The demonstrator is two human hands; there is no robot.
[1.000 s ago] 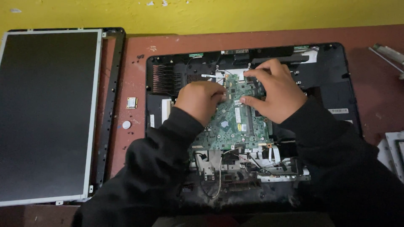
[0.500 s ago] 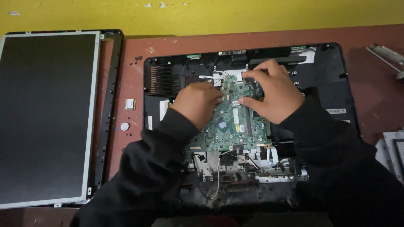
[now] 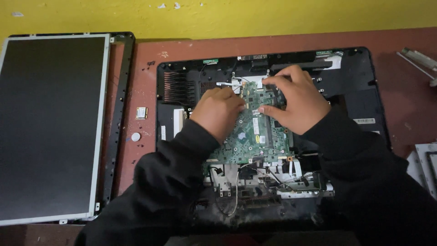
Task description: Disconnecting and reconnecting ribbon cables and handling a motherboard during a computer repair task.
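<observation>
An opened black laptop base lies on the reddish-brown table, with a green motherboard in its middle. My left hand rests on the board's left upper edge, fingers curled down onto it. My right hand presses on the board's upper right part, thumb and fingertips touching it. Both arms are in black sleeves. What lies under the fingers is hidden. Copper heat-sink fins show at the base's upper left. Loose wires and metal brackets sit below the board.
A detached screen panel in its black bezel lies at the left. A small chip card and a white round button cell lie between panel and base. Metal parts lie at the far right. A yellow wall runs behind the table.
Both hands stay on the motherboard with little shift. The view has drifted slightly, so the laptop base sits a touch further left and lower.
</observation>
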